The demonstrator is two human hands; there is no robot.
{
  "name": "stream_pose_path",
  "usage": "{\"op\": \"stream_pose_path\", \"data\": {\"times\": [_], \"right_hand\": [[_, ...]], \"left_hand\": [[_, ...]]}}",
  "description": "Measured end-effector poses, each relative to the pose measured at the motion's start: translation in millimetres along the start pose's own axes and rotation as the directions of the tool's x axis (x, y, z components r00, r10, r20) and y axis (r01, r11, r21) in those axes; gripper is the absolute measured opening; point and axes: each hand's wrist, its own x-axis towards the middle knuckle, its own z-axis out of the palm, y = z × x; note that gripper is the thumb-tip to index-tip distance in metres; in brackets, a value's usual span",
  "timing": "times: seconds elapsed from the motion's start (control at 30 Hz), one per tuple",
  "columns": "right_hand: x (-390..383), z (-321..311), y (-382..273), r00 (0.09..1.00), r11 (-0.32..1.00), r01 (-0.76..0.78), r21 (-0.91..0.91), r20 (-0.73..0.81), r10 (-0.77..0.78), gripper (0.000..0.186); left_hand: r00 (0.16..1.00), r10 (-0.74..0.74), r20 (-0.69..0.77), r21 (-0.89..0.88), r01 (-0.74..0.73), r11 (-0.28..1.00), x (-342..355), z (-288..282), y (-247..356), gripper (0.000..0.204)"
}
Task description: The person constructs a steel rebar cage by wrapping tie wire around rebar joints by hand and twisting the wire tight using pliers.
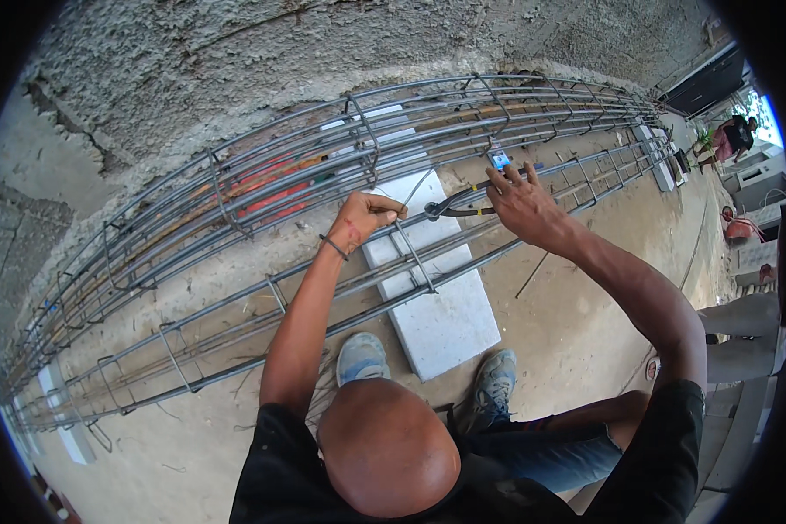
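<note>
My left hand [364, 223] pinches a thin wire [403, 211] at a crosswise tie on the front steel rebar cage [425, 276]. My right hand [530, 210] grips the black-and-yellow handles of cutting pliers [434, 210], whose jaws are beside the wire and my left fingertips. The cage lies over a pale rectangular block [441, 327] between my feet. A second, longer cage [368, 144] runs behind it, close to the rough wall. A small blue-and-white item [499, 160] sits just beyond my right fingertips; what it is, I cannot tell.
The rough concrete wall [576, 35] borders the cages. Red material [275, 192] lies under the back cage. More pale blocks [65, 419] support the cage ends. Another person [735, 140] is at the far right, among grey masonry blocks [755, 175]. A loose rod [531, 275] lies on the ground.
</note>
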Motion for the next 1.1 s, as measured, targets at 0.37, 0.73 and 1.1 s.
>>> {"op": "stream_pose_path", "data": {"times": [0.37,0.73,1.1], "right_hand": [[27,-7,-27,0.998,0.998,0.049,-0.046,-0.042,-0.051,0.037],[17,4,-33,0.982,0.934,-0.104,0.342,0.181,0.043,0.036],[42,-19,-17,0.956,0.974,0.159,-0.161,-0.219,-0.193,0.019]], "left_hand": [[0.996,-0.043,-0.083,-0.079,0.036,0.996,-5,-1,2,0.025],[0.994,-0.031,-0.101,-0.152,0.015,0.988,-5,4,2,0.022],[0.996,-0.007,-0.087,-0.119,-0.003,0.993,-10,1,7,0.028]]}}
